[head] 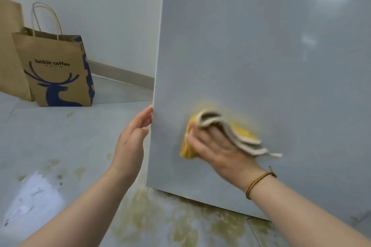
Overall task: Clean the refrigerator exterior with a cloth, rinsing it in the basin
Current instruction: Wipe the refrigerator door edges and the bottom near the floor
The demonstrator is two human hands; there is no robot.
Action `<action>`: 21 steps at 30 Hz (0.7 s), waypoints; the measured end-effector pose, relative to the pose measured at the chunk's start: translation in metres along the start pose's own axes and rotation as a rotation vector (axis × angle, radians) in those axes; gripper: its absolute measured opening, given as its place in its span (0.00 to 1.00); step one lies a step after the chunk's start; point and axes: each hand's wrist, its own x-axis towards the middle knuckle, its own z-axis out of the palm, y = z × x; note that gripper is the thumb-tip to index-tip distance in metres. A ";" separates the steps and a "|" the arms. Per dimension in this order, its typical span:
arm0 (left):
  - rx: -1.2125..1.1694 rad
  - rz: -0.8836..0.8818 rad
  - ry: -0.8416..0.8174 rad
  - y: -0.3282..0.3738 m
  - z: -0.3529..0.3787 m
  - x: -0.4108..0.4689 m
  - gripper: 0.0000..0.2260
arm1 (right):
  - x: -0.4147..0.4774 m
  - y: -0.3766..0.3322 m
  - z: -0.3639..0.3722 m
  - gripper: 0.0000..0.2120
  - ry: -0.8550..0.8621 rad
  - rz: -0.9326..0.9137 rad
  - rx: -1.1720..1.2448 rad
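**Grey floor, grey panel, one yellow cloth**

Pale grey flooring (pixel 60 136) runs back to a white wall (pixel 110 6) with a low skirting board (pixel 120 74). Yellowish-brown stains (pixel 180 222) spread across the floor near the bottom of the refrigerator (pixel 261 66). Its flat grey side fills the right half of the view.

The right hand (pixel 216 150) presses a cloth (pixel 243 132) flat against the lower part of that panel. The cloth is yellow on one face and grey on the other, and a grey fold lies over the backs of the fingers, hiding their tips. What shows of the fingers looks stretched out rather than curled, with the thumb lying along the yellow edge (motion blur softens the whole patch). A thin brown bracelet (pixel 259 182) circles the right wrist.

The left hand (pixel 132 140) is raised beside the refrigerator's left edge with its fingers straight and close together. Its fingertips touch that edge and it holds nothing.

Well apart at the back left, a brown paper bag (pixel 58 72) printed with a blue deer and "luckin coffee" stands upright on the floor. A plain brown bag (pixel 10 50) stands just behind it.
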 end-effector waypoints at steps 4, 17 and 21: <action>0.003 -0.019 -0.061 -0.002 -0.009 0.002 0.21 | 0.082 0.021 -0.019 0.20 0.286 0.349 0.073; 0.081 -0.087 -0.008 -0.006 -0.018 0.001 0.16 | -0.025 -0.098 0.059 0.28 -0.480 -0.268 -0.022; 0.048 -0.076 -0.088 -0.007 -0.003 -0.003 0.23 | -0.077 -0.062 0.040 0.26 -0.413 -0.141 0.034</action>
